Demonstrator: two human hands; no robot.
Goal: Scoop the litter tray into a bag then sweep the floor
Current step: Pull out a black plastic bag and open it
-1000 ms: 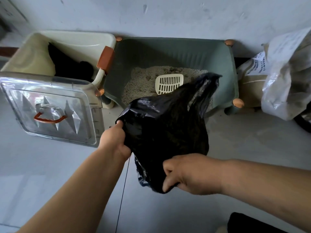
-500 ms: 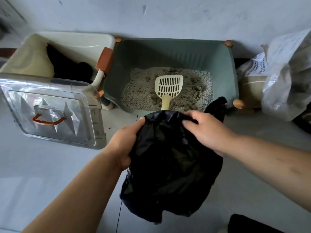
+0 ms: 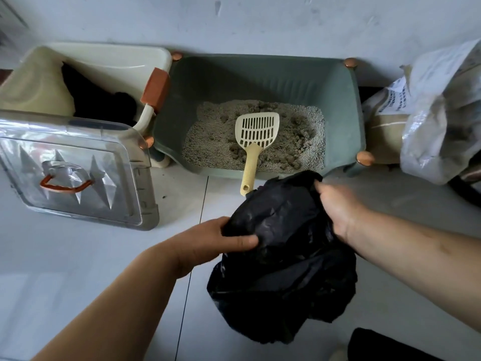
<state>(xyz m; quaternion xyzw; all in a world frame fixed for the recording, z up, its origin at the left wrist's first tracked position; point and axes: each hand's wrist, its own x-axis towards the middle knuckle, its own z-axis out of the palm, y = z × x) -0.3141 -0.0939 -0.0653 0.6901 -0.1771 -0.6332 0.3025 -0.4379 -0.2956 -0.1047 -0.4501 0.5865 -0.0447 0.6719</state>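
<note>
A crumpled black plastic bag (image 3: 283,277) hangs above the floor in front of the litter tray. My left hand (image 3: 216,241) grips its left rim, thumb over the plastic. My right hand (image 3: 335,207) holds the right rim near the top. The green litter tray (image 3: 341,105) stands against the wall, filled with grey litter (image 3: 208,136) with several dark clumps. A cream slotted scoop (image 3: 256,131) lies in the litter, its handle reaching over the tray's front edge to the bag.
A cream bin (image 3: 109,58) with an orange latch stands left of the tray. A clear lid (image 3: 75,173) with an orange handle leans in front of it. Bags (image 3: 440,118) are piled at the right by the wall. A dark object (image 3: 385,347) sits at bottom right.
The bag has dropped lower and now uncovers the whole scoop. My right hand moved from the bag's bottom up to its right rim. My left hand shifted lower and to the right.
</note>
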